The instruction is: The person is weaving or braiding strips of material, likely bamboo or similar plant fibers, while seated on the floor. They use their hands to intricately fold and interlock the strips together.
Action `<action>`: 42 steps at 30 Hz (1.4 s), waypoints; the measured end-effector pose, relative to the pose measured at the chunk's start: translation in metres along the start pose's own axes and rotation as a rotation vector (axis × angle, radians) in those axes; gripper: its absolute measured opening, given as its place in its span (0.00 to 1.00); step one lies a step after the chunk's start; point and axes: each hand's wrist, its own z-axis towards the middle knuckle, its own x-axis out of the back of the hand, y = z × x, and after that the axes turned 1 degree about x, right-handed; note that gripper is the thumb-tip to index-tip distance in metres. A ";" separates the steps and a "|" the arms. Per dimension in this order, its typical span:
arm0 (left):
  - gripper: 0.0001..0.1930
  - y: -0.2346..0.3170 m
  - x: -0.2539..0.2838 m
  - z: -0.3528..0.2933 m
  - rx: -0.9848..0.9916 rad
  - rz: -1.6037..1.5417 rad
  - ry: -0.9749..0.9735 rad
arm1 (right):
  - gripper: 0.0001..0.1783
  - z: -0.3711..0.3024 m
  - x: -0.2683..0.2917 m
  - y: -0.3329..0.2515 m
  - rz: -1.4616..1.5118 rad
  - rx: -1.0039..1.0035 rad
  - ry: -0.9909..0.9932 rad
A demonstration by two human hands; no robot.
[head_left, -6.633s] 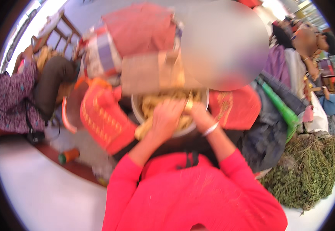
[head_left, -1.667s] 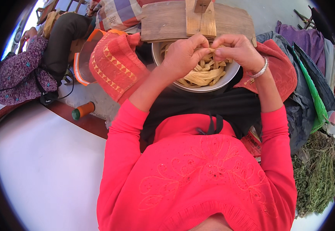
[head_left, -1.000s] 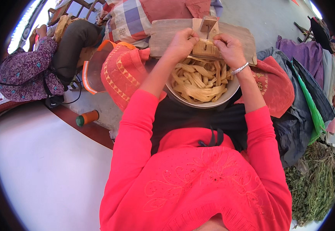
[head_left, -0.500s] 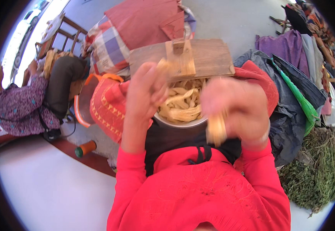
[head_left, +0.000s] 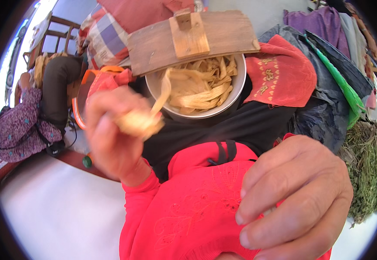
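In my left hand (head_left: pixel 108 143), blurred by motion, is a bundle of flat tan fibre strip (head_left: pixel 141 124). One length of it runs up to the heap of tan strips (head_left: pixel 210 86) inside a round metal pot (head_left: pixel 239 86) between my legs. Close to the camera at lower right, my right hand (head_left: pixel 299 195) is raised before my chest. Its fingers are curled inward, and whatever they may hold is hidden behind them. A wooden board (head_left: pixel 151 48) with a block fixed on it lies across the pot's far side.
Red cloths (head_left: pixel 284 71) lie beside the pot. Dark plastic sheeting (head_left: pixel 316 115) and a pile of dried green plants (head_left: pixel 366 173) are to the right. Someone in a purple patterned garment (head_left: pixel 24 121) sits at left, near a wooden chair (head_left: pixel 60 32). A checked bundle (head_left: pixel 106 37) stands beyond the board.
My right hand has come from beside the pot toward the camera, lower right. The left has moved left and down, with the strip bundle now in it. The view has shifted, showing more of the pot.
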 end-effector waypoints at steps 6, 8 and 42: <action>0.06 -0.089 0.003 -0.007 0.415 0.337 0.136 | 0.21 -0.054 0.027 0.074 -1.016 -0.399 0.008; 0.06 -0.117 0.000 -0.010 0.331 0.407 0.088 | 0.21 -0.073 0.022 0.104 -1.172 -0.385 -0.002; 0.10 -0.161 -0.011 0.036 0.549 0.314 -0.091 | 0.10 -0.091 0.036 0.160 -1.145 -0.519 0.334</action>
